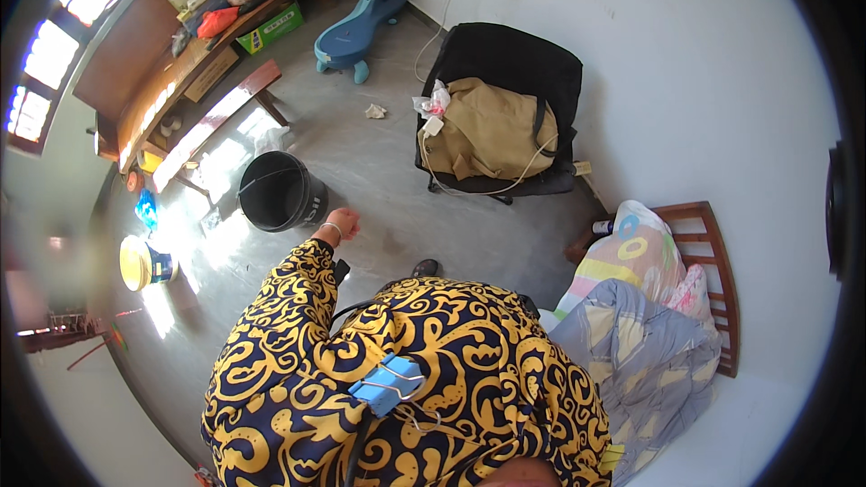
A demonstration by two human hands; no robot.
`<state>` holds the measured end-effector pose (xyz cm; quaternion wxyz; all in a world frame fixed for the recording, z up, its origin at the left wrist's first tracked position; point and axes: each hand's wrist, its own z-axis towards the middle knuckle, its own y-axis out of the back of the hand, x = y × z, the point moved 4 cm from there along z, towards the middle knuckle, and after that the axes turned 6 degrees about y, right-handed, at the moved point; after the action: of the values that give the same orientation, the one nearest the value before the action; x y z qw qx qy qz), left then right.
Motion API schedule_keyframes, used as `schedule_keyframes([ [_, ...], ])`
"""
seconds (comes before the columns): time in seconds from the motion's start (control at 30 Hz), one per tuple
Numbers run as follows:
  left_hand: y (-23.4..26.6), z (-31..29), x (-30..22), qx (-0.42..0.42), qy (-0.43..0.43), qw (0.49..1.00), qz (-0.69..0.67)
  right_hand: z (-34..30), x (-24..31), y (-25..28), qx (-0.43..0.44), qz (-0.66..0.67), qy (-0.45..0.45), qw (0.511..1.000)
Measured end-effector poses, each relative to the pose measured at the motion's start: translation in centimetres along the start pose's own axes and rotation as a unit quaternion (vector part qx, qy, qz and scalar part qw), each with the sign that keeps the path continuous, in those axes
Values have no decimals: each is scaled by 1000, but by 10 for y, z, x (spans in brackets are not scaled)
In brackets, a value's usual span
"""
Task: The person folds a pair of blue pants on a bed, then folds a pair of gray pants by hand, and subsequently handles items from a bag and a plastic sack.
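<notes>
My left hand (342,222) hangs low with its fingers curled in, just right of a black bucket (278,191) on the grey floor. What the fingers hold, if anything, is hidden. A pale bracelet (331,231) circles the wrist below a black and gold patterned sleeve (298,284). The bucket's mouth faces up, and its inside looks dark. I cannot tell whether my hand touches its rim. My right hand does not show. On the front of the patterned top sits a blue binder clip (391,385).
A wooden bench (194,59) carrying bags stands at the left, with a low bench (216,126) before it. A blue ride-on toy (361,32), a black chair (505,45) holding a tan bag (492,131), a yellow-topped bucket (137,263) and a bed with a grey quilt (636,361) stand around.
</notes>
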<state>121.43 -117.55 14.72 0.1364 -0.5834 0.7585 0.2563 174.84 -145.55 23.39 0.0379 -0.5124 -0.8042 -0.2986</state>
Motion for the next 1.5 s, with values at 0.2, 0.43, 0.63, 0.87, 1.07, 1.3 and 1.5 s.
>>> schedule_keyframes([
  [0.2, -2, -15, 20, -13, 25, 1000, 5, 53, 32, 35, 38, -70, 26, 997],
  [0.43, -8, -30, 49, -51, 84, 995, -9, 148, 65, 95, 92, -182, 86, 975],
  [0.63, -30, -47, 18, -39, 44, 996, -64, 154, 176, 141, 45, -119, 114, 985],
  [0.87, -70, -55, -62, 18, -2, 1000, -23, 240, 168, 139, 103, -105, 59, 987],
  [1.07, -69, 31, -87, 40, 25, 996, 78, 266, 181, 118, 119, -148, 115, 975],
  [1.3, -94, 142, -170, -77, -176, 955, 226, 271, 166, 92, 135, -138, 70, 979],
  [1.5, -113, 182, -253, -136, -213, 949, 187, 243, 220, 61, 147, -96, 63, 982],
])
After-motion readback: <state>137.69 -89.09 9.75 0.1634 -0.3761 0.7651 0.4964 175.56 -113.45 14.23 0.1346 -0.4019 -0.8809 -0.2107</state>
